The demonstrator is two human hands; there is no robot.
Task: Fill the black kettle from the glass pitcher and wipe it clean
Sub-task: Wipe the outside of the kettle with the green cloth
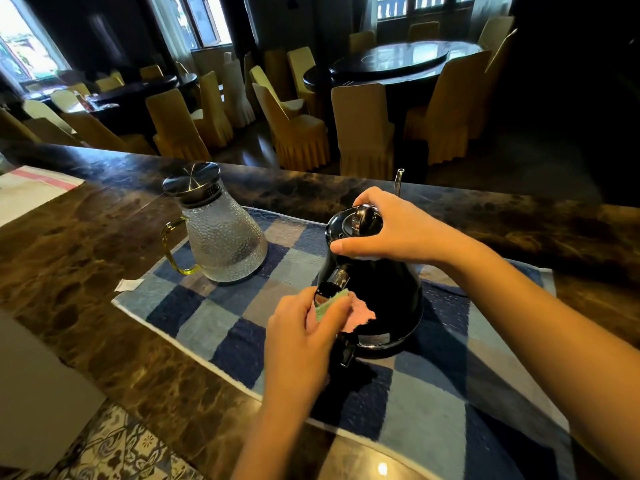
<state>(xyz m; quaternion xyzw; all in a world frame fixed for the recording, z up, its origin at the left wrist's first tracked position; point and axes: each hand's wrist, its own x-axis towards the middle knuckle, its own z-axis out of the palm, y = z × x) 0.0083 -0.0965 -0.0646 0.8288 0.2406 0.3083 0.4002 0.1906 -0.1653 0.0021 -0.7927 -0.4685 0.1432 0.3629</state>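
Black kettle [384,289]: glossy, cone-shaped, upright, lid on, standing on the blue checked towel [214,327]. My right hand [381,230] grips its top over the lid knob. Glass pitcher [225,244]: textured clear glass, steel lid on, yellow-green handle pointing left, upright at the towel's far left corner, apart from the kettle. Pink-and-green cloth [360,315]: pinched in my left hand [304,327], pressed on the kettle's lower side by the handle.

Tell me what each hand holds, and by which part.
Left hand pinches the cloth by its green edge, pressing it to the kettle's side. Right hand grips the kettle by its top, around the lid.
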